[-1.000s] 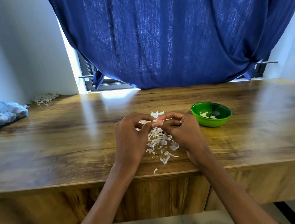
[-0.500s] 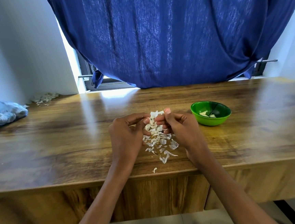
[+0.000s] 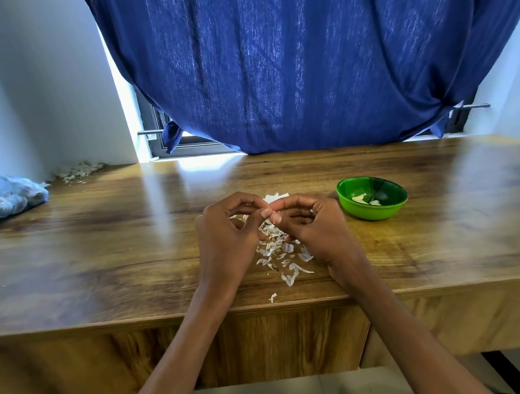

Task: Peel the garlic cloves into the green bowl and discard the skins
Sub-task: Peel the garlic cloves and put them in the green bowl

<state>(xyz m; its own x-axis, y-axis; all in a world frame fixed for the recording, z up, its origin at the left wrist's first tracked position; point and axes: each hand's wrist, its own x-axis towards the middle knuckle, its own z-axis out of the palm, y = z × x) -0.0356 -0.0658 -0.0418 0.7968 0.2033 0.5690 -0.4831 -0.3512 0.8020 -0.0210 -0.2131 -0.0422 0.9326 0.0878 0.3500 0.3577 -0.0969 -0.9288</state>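
Both hands meet above the skins [image 3: 280,251], fingertips to fingertips, each with fingers curled in tight. The left hand [image 3: 227,234] has its thumb and forefinger closed toward the meeting point, and the right hand [image 3: 313,223] has its thumb and first fingers pinched the same way; whatever they pinch between them is hidden by the fingertips, so the clove itself cannot be made out, though a white flake of skin sticks up just behind the right hand's fingers. The skins are thin, pale, curled scraps, scattered loosely in a small heap on the table [image 3: 99,242], lying directly under and between the two hands and trailing from there toward the table's near edge, with one stray scrap close to that edge. The bowl [image 3: 372,198] is small, round and bright green, upright on the table to the right of the skins and just beyond the right hand, near it but not touching. Inside the bowl lie a few pale peeled cloves [image 3: 359,198] against its floor. Far left of the skins, at the table's left edge, sits a blue bag [image 3: 4,197], and behind it in the far left corner a second small pile of dry husks [image 3: 77,172]. Behind the table, well beyond the skins, a blue curtain [image 3: 303,61] hangs over the window
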